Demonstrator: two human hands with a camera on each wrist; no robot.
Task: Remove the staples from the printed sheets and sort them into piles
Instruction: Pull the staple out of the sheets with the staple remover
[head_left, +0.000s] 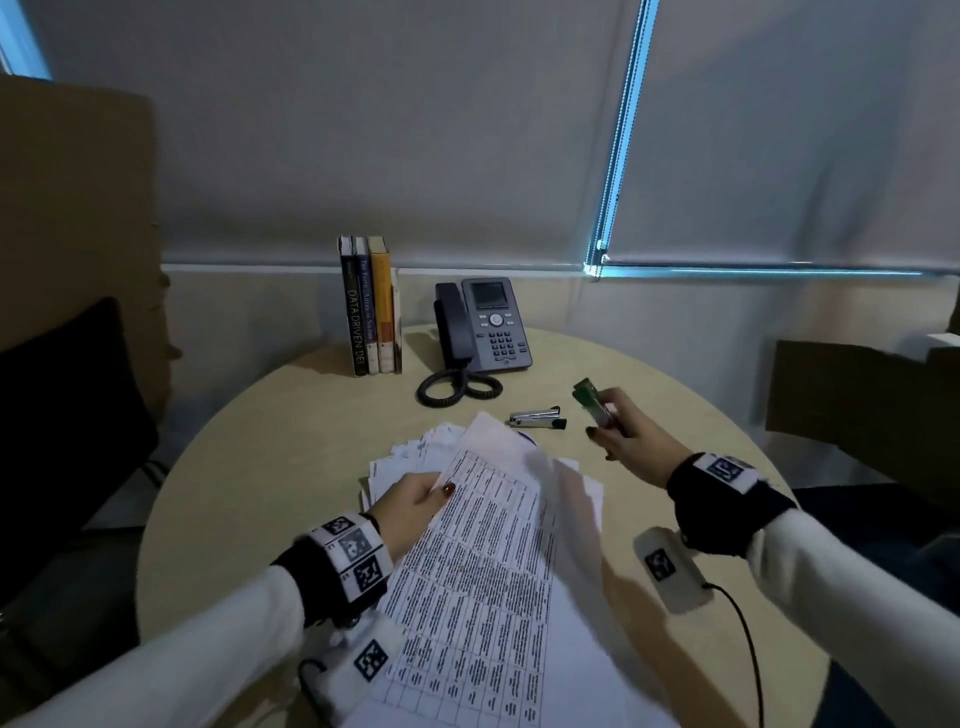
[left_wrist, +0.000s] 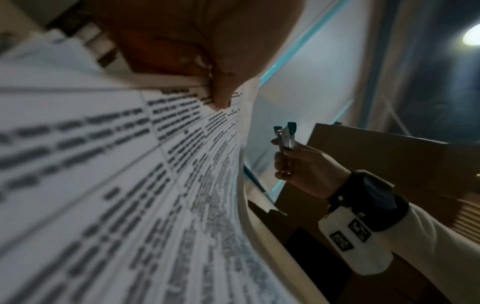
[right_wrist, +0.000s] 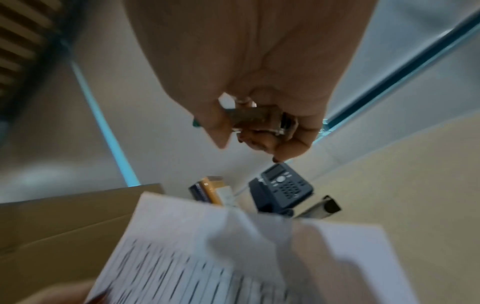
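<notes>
My left hand (head_left: 413, 501) pinches the left edge of a set of printed sheets (head_left: 483, 571) with table text, lifted and bent over the round table (head_left: 218, 493); the thumb (left_wrist: 221, 92) lies on the top page. More printed sheets (head_left: 410, 457) lie fanned out on the table beneath. My right hand (head_left: 623, 441) is raised to the right of the sheets and grips a green and metal staple remover (head_left: 592, 401), seen from the left wrist view as a staple remover (left_wrist: 285, 135) held upright. In the right wrist view the fingers curl round the staple remover (right_wrist: 257, 121).
A small black and silver stapler (head_left: 537, 417) lies on the table beyond the sheets. A desk phone (head_left: 483, 327) with a coiled cord and three upright books (head_left: 370, 306) stand at the back. Cardboard boxes (head_left: 857, 410) sit right and left; a black chair (head_left: 62, 415) is left.
</notes>
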